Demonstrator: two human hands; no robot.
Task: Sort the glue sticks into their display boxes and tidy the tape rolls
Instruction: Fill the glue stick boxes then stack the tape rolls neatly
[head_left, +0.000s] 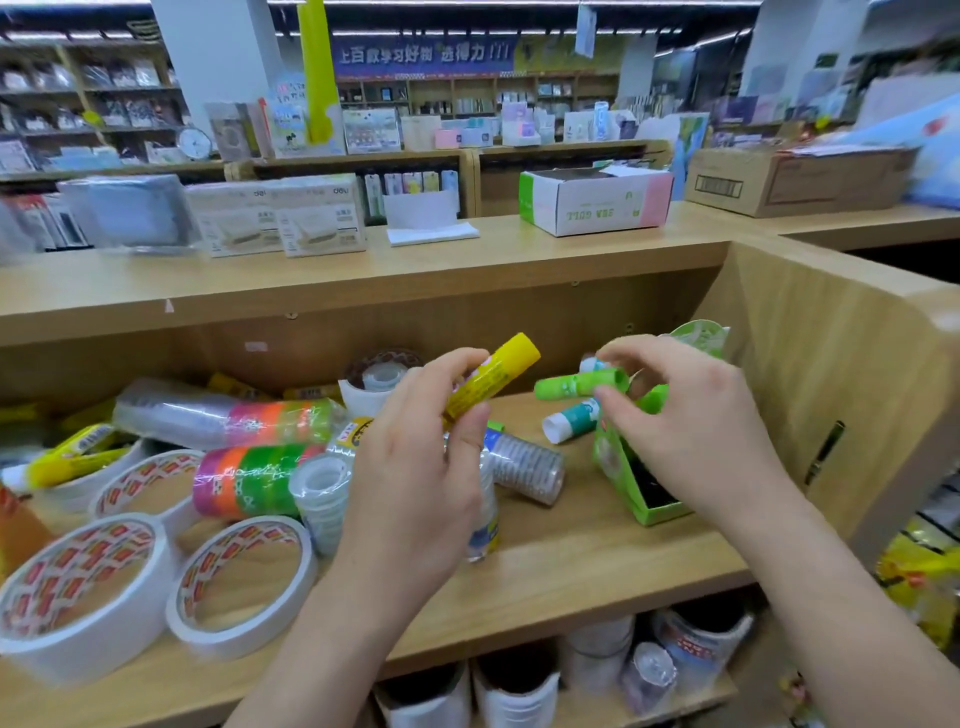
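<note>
My left hand (421, 467) grips a yellow glue stick (493, 371), tilted up to the right above the shelf. My right hand (691, 415) pinches a green glue stick (571, 385) by its right end, held level over a green display box (631, 491) that stands open on the shelf under my palm. A white and teal glue stick (569, 422) lies beside the box. Wide white tape rolls (85, 597) lie at the front left, with coloured tape stacks (249, 478) and clear tape rolls (524, 465) behind them.
The wooden shelf (571, 561) has a side wall (831, 395) close on the right. More yellow glue sticks (67, 457) lie at the far left. A white and green carton (592, 200) sits on the counter above. Tape rolls fill the lower shelf (597, 665).
</note>
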